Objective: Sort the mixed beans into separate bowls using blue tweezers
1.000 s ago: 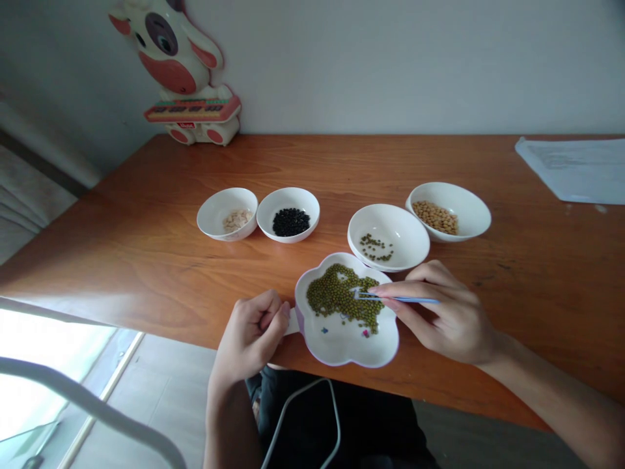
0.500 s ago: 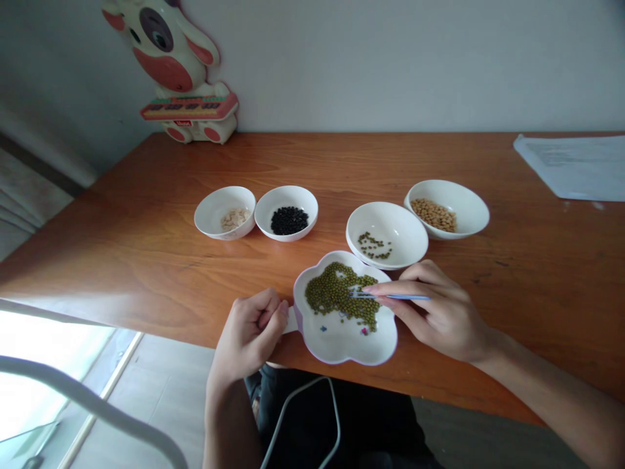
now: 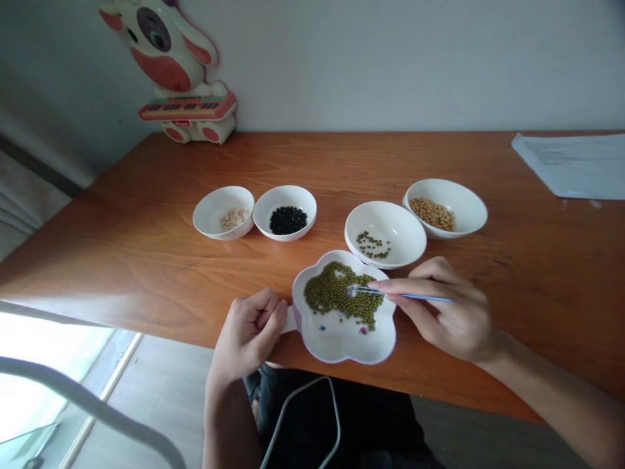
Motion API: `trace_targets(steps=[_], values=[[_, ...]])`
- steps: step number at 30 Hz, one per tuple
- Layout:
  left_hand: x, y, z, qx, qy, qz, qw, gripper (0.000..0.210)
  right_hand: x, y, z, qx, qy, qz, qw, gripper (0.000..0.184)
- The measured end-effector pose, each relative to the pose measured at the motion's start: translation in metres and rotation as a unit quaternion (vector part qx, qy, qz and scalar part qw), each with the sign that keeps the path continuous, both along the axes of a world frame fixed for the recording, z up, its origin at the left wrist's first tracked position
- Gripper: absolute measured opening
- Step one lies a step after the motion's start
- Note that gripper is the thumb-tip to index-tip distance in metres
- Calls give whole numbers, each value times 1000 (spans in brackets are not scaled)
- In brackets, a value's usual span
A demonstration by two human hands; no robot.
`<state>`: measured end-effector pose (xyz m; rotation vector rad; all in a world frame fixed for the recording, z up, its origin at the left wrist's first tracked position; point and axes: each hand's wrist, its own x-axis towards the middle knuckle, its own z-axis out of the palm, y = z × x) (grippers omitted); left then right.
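Observation:
My left hand (image 3: 256, 332) is closed round the short handle of a white flower-shaped dish (image 3: 336, 348) with a lilac rim, at the table's front edge. Mung beans (image 3: 327, 290) cover much of the dish's far half. Between the fingertips of my right hand (image 3: 439, 306) is a pair of slim tweezers (image 3: 415, 296), their tips down among the beans. Whether the tips grip a bean is too small to tell. Just behind the dish, a white bowl (image 3: 407, 238) holds a small scatter of mung beans.
Behind to the right is a bowl of tan beans (image 3: 432, 213). On the left stand a bowl of black beans (image 3: 288, 220) and a bowl of pale flat pieces (image 3: 233, 219). A cow toy keyboard (image 3: 188, 107) and papers (image 3: 576, 166) lie at the back of the wooden table (image 3: 146, 273).
My right hand has shifted slightly to the right, and the tweezers' tips have moved a little up within the beans. My left hand keeps its hold on the dish handle.

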<state>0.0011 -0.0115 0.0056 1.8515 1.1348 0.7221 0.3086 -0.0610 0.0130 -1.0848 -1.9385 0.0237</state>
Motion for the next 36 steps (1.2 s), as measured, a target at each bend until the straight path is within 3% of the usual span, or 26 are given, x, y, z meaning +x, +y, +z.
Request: trace_targets(steps=[4, 7, 9, 13, 18, 36], values=[[1, 0, 1, 1, 4, 1, 1000, 42, 11, -2, 3, 55, 12, -104, 993, 60], [1, 0, 0, -4, 0, -1, 1000, 42, 19, -1, 3, 53, 25, -182, 982, 52], [1, 0, 0, -5, -1, 0, 1000, 42, 22, 0, 4, 47, 31, -195, 979, 46], [1, 0, -1, -7, 2, 1, 1000, 43, 17, 4, 6, 80, 8, -113, 990, 46], [-1, 0, -1, -9, 5, 3, 1000, 44, 5, 8, 5, 34, -46, -19, 998, 36], [0, -1, 0, -6, 4, 2, 1000, 43, 2, 9, 3, 6, -49, -10, 999, 31]])
